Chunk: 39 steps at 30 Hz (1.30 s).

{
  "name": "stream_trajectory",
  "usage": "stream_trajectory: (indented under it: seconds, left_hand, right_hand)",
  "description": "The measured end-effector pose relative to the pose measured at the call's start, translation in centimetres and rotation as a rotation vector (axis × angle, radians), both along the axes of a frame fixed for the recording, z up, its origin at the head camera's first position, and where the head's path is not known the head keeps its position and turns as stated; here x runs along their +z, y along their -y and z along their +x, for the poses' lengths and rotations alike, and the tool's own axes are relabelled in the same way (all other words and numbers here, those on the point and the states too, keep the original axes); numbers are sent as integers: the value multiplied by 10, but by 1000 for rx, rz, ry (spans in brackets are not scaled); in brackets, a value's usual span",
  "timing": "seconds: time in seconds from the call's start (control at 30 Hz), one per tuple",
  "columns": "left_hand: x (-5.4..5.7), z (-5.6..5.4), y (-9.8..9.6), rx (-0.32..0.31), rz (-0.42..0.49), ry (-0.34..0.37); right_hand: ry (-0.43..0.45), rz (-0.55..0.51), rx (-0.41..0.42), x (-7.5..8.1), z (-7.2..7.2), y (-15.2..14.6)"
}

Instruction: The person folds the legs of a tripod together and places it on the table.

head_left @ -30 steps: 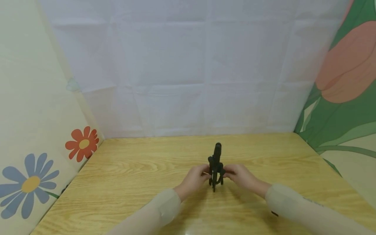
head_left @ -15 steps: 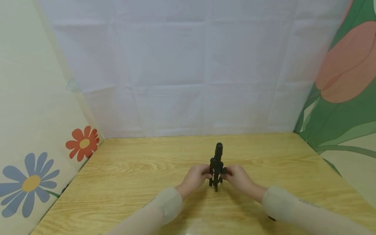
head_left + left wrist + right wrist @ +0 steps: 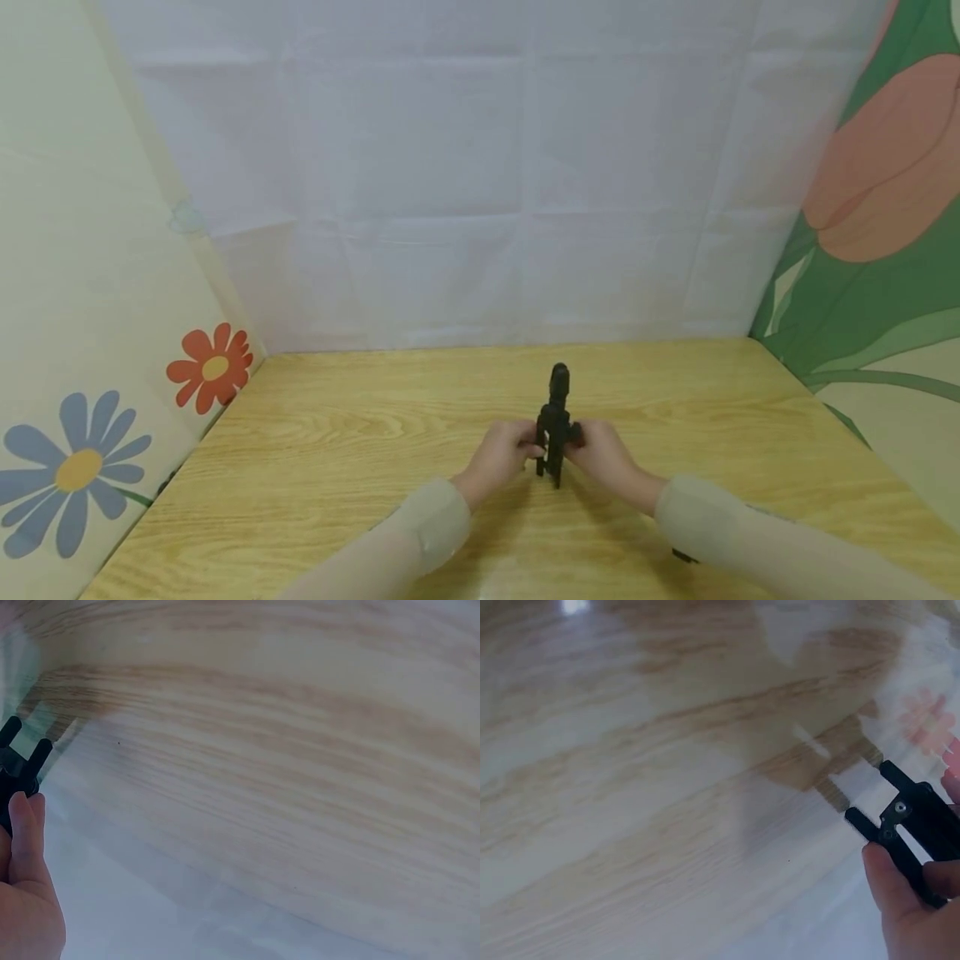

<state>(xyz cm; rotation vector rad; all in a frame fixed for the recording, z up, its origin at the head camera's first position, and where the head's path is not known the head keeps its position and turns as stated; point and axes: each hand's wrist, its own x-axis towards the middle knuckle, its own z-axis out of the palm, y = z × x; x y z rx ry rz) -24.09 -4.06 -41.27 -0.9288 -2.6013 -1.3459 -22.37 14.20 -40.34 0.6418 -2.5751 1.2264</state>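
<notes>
A small black tripod (image 3: 558, 392) stands at the middle of the table, its thick upper part pointing up and its legs down. My left hand (image 3: 497, 457) pinches it from the left side, around one leg. From the right, my right hand (image 3: 606, 463) grips another leg between thumb and fingers. The left wrist view catches two round-tipped legs (image 3: 37, 759) beyond my fingertips (image 3: 27, 814). In the right wrist view a metal screw marks the hinge of the tripod (image 3: 930, 817), and my thumb and finger hold the nearer leg. My hands hide parts of the legs.
The wood-grain table (image 3: 360, 400) reaches back to a creased white sheet (image 3: 420, 167). Flower-printed cloths hang at the left (image 3: 90, 275) and right (image 3: 862, 333). A small dark piece (image 3: 684, 556) shows under the right sleeve.
My right hand has moved slightly left, and the leg it holds has come in toward the middle of the tripod. The tripod has turned a little; my left hand has barely shifted.
</notes>
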Motion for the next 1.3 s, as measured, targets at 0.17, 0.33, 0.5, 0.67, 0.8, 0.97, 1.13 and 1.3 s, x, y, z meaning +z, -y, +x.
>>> stream_trajectory:
  seconds: [0.17,0.33,0.5,0.67,0.8,0.97,1.13,1.3]
  left_hand:
    - [0,2,0,7,0,25]
    - [1,5,0,-6,-13,-3]
    - [2,9,-2,-8,-13,-20]
    - [3,10,-4,1,-20,-3]
    - [4,11,-4,9,-38,-1]
    - [6,13,-5,28,-65,32]
    - [11,16,-3,34,-86,89]
    - [16,15,2,12,-121,151]
  right_hand:
    - [35,40,31,3,3,1]
    - [12,74,47,1,3,-1]
    - [27,71,63,-2,2,-4]
    - [68,63,94,-1,1,-7]
    - [106,63,109,-2,0,-10]
    - [182,24,148,-2,1,-13]
    - [240,-4,286,1,-1,-20]
    - [345,-25,358,2,-2,-24]
